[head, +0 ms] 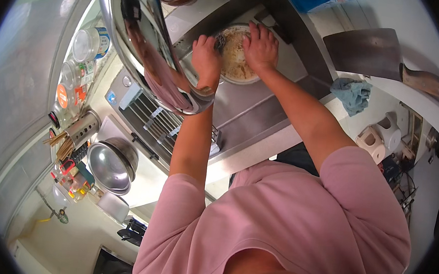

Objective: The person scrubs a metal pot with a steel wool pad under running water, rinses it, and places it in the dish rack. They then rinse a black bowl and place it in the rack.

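Observation:
A round, light-rimmed pan [235, 63] lies in the stainless steel sink [245, 104], its surface smeared with brown residue. My left hand [207, 58] is at the pan's left side, fingers curled round a dark wiry scouring pad [220, 43] that is mostly hidden. On the right, my right hand [263, 51] holds the pan by its rim, with the fingers spread over the edge. Beyond it, a dark handle-like piece [278, 27] lies in the sink; I cannot tell whether it belongs to the pan.
A large shiny curved metal object [153, 43] looms close, partly covering my left forearm. At right are a cleaver [361, 51] and a blue-grey cloth [350, 95]. Leftward stand a slatted drying rack [153, 118], stacked metal bowls [111, 165], a chopstick holder [85, 128] and several jars [89, 45].

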The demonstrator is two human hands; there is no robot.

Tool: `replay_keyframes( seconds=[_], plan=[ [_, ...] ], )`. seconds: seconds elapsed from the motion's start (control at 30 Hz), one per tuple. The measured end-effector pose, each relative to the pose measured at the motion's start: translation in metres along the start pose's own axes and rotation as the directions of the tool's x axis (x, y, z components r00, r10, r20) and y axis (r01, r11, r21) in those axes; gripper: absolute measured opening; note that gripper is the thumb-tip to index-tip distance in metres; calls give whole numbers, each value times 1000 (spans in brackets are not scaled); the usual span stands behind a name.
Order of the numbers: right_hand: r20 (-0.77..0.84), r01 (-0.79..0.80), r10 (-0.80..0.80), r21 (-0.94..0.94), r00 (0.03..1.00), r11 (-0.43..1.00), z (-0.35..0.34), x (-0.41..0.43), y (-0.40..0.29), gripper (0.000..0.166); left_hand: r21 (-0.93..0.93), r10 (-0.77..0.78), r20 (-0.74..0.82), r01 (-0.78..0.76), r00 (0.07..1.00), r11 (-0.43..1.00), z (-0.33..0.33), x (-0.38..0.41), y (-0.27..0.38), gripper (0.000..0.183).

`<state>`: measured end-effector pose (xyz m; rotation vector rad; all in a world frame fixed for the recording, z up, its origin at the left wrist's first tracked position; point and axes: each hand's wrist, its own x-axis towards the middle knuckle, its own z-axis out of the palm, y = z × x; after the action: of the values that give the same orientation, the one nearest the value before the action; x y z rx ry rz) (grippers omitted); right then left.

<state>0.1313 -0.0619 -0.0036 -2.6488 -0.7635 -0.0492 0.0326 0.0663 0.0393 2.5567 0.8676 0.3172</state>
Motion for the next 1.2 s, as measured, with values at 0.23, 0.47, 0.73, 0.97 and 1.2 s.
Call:
replay_keyframes(
  seconds=[0.23,0.47,0.73,0.97,1.2],
  plan=[
    [-1,9,-9,4,1000,1000,0,3,-1,49,-27,36,-34,-37,999,999,5,15,7,25],
    [25,17,-17,3,1000,1000,0,3,-2,49,-53,61,-75,-65,995,996,14,21,20,23],
    [-24,18,-19,-18,1000,1000,-6,2,-1,47,-25,18,-65,-20,998,999,-2,-6,-3,24],
    [12,18,-18,2,1000,1000,4,2,-1,51,6,50,-72,-50,996,999,11,22,12,27],
    [-22,22,-22,-36,1000,999,4,-3,3,50,-23,97,-147,-101,984,995,22,-11,-17,24]
  ],
)
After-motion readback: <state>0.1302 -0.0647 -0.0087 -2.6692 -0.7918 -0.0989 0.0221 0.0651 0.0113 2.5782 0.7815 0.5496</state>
